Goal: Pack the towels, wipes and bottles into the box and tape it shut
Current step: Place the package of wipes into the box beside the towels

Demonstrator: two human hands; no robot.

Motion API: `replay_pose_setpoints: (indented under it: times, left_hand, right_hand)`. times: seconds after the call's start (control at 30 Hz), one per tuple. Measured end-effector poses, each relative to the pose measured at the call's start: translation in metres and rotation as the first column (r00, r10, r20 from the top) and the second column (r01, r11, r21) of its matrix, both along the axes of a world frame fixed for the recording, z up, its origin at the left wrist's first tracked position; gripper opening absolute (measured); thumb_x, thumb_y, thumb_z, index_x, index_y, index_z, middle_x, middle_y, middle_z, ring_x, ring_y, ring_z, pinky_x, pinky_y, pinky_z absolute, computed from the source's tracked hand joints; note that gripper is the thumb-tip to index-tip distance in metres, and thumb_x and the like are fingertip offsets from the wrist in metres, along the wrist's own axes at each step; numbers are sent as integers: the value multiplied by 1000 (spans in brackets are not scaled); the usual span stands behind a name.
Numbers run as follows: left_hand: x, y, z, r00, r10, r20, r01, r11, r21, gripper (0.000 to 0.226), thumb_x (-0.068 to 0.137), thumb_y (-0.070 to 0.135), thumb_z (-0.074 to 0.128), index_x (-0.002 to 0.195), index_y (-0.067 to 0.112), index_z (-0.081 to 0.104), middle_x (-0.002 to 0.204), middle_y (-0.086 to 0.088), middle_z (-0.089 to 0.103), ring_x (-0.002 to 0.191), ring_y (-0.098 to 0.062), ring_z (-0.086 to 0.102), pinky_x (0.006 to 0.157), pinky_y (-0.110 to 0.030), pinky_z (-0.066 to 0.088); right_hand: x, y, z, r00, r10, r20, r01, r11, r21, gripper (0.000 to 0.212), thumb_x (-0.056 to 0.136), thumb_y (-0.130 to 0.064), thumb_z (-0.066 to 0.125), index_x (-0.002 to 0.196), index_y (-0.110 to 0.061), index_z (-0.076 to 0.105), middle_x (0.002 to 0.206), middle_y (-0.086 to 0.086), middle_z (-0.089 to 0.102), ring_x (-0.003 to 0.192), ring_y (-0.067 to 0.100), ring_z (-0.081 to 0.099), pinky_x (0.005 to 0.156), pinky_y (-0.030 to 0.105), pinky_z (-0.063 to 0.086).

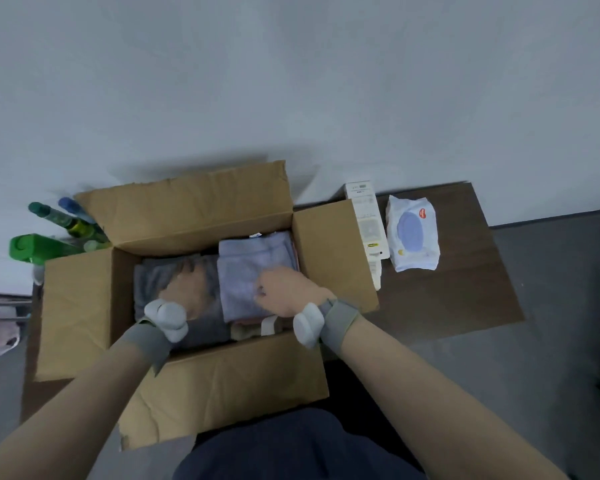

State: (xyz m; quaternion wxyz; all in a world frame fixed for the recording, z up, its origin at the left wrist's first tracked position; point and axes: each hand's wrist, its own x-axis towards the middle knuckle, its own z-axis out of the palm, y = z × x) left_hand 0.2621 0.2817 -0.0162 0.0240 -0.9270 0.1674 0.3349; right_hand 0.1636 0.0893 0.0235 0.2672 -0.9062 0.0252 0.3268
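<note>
An open cardboard box (201,213) stands on the table with all flaps spread out. Inside lie a dark grey towel (153,282) on the left and a folded lilac towel (246,268) on the right, over other folded cloth. My left hand (187,292) presses flat on the grey towel. My right hand (284,292) rests on the lilac towel's near edge with its fingers curled into the cloth. A white pack of wipes (413,233) with a blue lid lies right of the box. Green and blue bottles (66,220) stand behind the box's left flap.
A long white carton (366,220) lies between the box's right flap and the wipes. The brown table (465,289) ends against a pale wall at the back and drops to a dark floor on the right. Metal rails show at far left.
</note>
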Motion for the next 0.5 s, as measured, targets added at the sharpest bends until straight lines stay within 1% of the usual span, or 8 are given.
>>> replay_pose_setpoints:
  times: [0.03,0.1,0.17,0.23,0.3,0.37,0.43,0.5]
  left_hand:
    - [-4,-8,9,996,66,68,-65,998,-13,50,103,24,55,146,2,41,146,-22,50,133,-37,51,107,-48,45]
    - [-13,-29,28,954,210,214,-192,976,-100,30,104,15,48,128,-2,51,131,-27,57,123,-43,56,98,-51,48]
    - [-29,-56,44,897,324,300,-253,934,-251,24,97,6,51,118,-5,52,124,-31,54,119,-47,52,91,-56,47]
    - [-43,-80,53,882,325,341,-212,920,-330,24,94,3,52,117,-3,53,120,-28,53,117,-45,51,88,-57,46]
    - [-54,-104,55,882,335,332,-190,897,-400,22,96,7,53,116,-1,54,119,-26,53,114,-44,51,89,-56,45]
    - [-66,-127,53,878,356,320,-179,865,-469,19,99,11,54,111,-2,55,115,-26,55,109,-43,53,85,-52,44]
    - [-80,-146,48,878,338,339,-113,834,-540,16,100,11,56,105,-4,57,108,-25,58,101,-42,55,79,-43,41]
    - [-95,-167,45,881,346,323,-81,782,-617,11,99,9,56,103,-2,56,104,-21,57,96,-38,55,80,-43,42]
  right_hand:
    - [2,-1,5,1000,-24,13,24,999,29,31,107,-16,47,121,0,69,118,18,69,108,34,65,90,42,54]
    - [6,-8,22,993,-93,76,83,990,117,30,105,-13,47,114,2,72,103,17,69,93,33,64,78,43,52]
    - [3,-25,36,952,-227,203,178,955,236,27,102,-12,51,107,2,73,99,18,73,89,33,67,77,46,55]
    - [-4,-46,49,883,-375,283,254,887,385,22,99,-13,56,100,-4,75,91,11,76,82,26,71,76,43,58]
    - [-12,-69,56,818,-507,270,319,792,520,17,98,-11,58,95,-8,75,81,5,77,71,17,74,71,37,63]
    - [-21,-93,56,750,-619,232,387,696,605,15,97,-8,59,91,-6,73,74,6,76,60,16,74,65,35,64]
    - [-32,-117,49,675,-716,178,482,611,628,14,97,-8,60,90,-7,72,71,7,76,56,17,73,60,32,63]
    - [-46,-145,36,597,-798,87,592,511,624,13,98,-10,60,92,-9,71,72,8,76,54,17,71,56,29,60]
